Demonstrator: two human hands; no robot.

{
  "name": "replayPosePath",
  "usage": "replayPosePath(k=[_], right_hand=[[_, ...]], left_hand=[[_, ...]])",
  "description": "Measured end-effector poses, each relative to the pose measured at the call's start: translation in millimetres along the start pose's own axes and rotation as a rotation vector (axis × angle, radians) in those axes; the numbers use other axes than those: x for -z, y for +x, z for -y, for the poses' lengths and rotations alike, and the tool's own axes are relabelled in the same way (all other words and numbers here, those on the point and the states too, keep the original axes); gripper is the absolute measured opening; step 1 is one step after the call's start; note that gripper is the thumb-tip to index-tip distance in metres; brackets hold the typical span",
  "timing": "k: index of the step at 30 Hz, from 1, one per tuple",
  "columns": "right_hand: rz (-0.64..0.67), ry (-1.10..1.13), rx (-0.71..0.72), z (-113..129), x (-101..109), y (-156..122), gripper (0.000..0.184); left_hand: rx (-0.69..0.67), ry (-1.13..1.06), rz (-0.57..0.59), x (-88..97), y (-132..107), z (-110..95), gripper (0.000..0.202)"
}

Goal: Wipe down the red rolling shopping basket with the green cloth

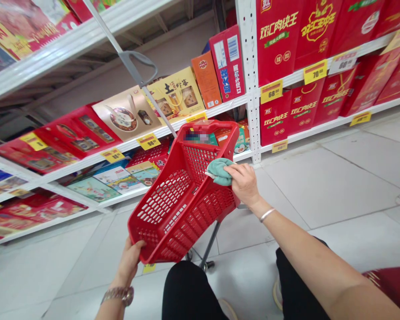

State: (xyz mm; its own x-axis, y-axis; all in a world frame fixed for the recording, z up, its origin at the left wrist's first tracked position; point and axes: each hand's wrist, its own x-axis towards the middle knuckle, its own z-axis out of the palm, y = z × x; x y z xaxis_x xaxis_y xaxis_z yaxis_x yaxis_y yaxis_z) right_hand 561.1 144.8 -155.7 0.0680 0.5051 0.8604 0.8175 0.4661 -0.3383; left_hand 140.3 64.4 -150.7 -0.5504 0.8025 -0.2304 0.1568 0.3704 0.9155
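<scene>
A red plastic shopping cart (pixel 183 226) with perforated basket walls stands in front of me, turned at a slant. My left hand (pixel 130 260) grips the rim at its near left corner, the thumb over the edge and the other fingers hidden behind the wall. In my right hand (pixel 245 183) is a folded green cloth (pixel 222 171), pinched between thumb and fingers. The cloth lies against the cart's right-hand rim, close to the handle end. Inside, the basket shows only its bare perforated floor and walls.
White shelving (pixel 253 80) runs along the far side, stocked with red gift boxes (pixel 276 40) and several other cartons (pixel 178 93). Yellow price tags (pixel 149 141) line the shelf edges. A grey pole with a loop handle (pixel 138 66) rises behind the cart. Pale floor tiles (pixel 346 173) extend rightward.
</scene>
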Motion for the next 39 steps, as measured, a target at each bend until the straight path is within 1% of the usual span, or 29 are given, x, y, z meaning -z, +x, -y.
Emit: replayPosePath(k=[4,6,8,12,13,15,18,21,24,28,31,37,39], right_hand=[[-0.124,0.064,-0.069,2,5,4,0.046],[-0.138,0.119,-0.025,12,7,3,0.045],[-0.093,0.180,0.096,27,8,-2,0.042],[0.040,0.269,0.436,66,6,-16,0.025],[0.061,0.275,0.490,74,5,-20,0.021],[0.087,0.266,0.525,84,0,-27,0.015],[0.133,0.228,0.489,84,-6,-31,0.013],[0.171,0.177,0.431,73,-10,-30,0.014],[0.161,0.128,0.368,59,-8,-24,0.018],[0.146,0.075,0.265,41,-2,-15,0.027],[0.099,0.028,0.162,28,2,-8,0.032],[-0.049,-0.034,-0.022,3,11,6,0.042],[-0.121,-0.031,-0.078,-5,15,10,0.044]], left_hand=[[0.004,0.007,-0.033,-1.5,-6,-4,0.042],[0.001,0.009,-0.044,-2.0,-8,-6,0.041],[-0.002,0.014,-0.047,-1.9,-10,-7,0.039],[-0.018,0.021,-0.031,-0.7,-11,-8,0.038],[-0.021,0.021,-0.027,-0.2,-11,-8,0.038],[-0.019,0.022,-0.021,0.8,-10,-8,0.039],[-0.016,0.014,-0.025,3.3,-8,-6,0.041],[-0.025,0.009,-0.003,6.5,-7,-5,0.041],[-0.020,0.008,0.015,8.6,-7,-4,0.041],[0.003,0.010,-0.003,8.5,-8,-4,0.040],[0.009,0.016,-0.007,7.4,-10,-6,0.039],[0.006,0.040,-0.011,7.0,-15,-10,0.036],[0.006,0.047,-0.012,7.5,-15,-11,0.037]])
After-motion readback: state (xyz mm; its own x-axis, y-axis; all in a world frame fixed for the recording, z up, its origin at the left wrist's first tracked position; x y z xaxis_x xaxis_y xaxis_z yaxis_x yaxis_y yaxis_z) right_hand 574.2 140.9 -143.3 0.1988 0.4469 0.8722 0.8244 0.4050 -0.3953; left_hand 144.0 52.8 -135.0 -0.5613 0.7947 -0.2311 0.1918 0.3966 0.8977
